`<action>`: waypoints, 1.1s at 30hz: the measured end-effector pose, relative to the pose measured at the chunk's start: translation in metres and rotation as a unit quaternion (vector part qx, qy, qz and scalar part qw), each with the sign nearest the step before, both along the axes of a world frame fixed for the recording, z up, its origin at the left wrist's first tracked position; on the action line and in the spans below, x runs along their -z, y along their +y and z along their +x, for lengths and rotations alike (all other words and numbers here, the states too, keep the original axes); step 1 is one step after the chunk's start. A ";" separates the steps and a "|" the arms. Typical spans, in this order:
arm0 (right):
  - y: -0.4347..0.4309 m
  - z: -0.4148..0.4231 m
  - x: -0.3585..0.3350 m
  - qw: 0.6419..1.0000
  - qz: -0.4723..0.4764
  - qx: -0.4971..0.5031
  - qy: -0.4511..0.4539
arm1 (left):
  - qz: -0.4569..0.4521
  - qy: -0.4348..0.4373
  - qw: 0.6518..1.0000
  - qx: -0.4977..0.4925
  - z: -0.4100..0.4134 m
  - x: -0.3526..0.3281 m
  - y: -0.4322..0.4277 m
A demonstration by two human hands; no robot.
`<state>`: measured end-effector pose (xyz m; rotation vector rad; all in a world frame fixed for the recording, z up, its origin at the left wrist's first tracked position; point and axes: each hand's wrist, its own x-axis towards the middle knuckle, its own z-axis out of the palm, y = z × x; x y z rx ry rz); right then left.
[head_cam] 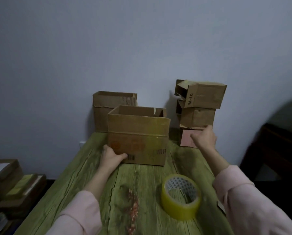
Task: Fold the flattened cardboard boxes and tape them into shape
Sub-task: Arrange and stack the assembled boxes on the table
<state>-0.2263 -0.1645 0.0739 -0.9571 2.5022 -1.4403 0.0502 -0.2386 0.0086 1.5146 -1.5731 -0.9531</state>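
Cardboard top box (208, 97) reads "M-10". Left hand (111, 156) grips the open box (138, 133) — right hand (206, 139) touches the pink box (185, 139), grip unclear.

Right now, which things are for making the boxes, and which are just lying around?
For the job: big open box, gripped by the left hand; tape roll; box behind it; stack of small boxes, where the right hand reaches; flat cardboard pile, probably.

Just lying about: dark furniture on the right.
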 end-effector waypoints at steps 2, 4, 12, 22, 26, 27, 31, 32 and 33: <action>-0.009 -0.018 0.004 0.999 0.012 0.032 0.009 | -0.002 0.002 1.000 0.004 -0.005 0.000 -0.002; -0.018 -0.029 0.007 1.000 -0.011 0.023 0.013 | -0.004 0.016 1.000 0.011 -0.010 0.002 -0.006; -0.035 -0.034 -0.017 0.986 -0.148 0.024 0.068 | -0.010 0.017 1.000 0.004 -0.023 0.008 -0.015; -0.038 -0.085 -0.075 0.974 -0.192 -0.056 0.109 | 0.018 -0.031 0.999 -0.010 -0.041 0.001 -0.014; -0.041 -0.095 -0.083 0.971 -0.173 -0.086 0.138 | 0.031 -0.042 0.998 -0.045 -0.030 -0.008 -0.019; -0.041 -0.095 -0.084 0.971 -0.179 -0.077 0.136 | 0.032 -0.043 0.997 -0.053 -0.028 -0.011 -0.020; -0.035 -0.089 -0.087 0.966 -0.221 -0.048 0.124 | 0.030 -0.027 0.996 -0.083 -0.026 -0.024 -0.011; -0.033 -0.088 -0.088 0.962 -0.240 -0.038 0.124 | 0.015 -0.019 0.995 -0.092 -0.027 -0.028 -0.005; -0.029 -0.086 -0.090 0.957 -0.262 -0.030 0.125 | -0.013 -0.009 0.994 -0.106 -0.029 -0.032 0.001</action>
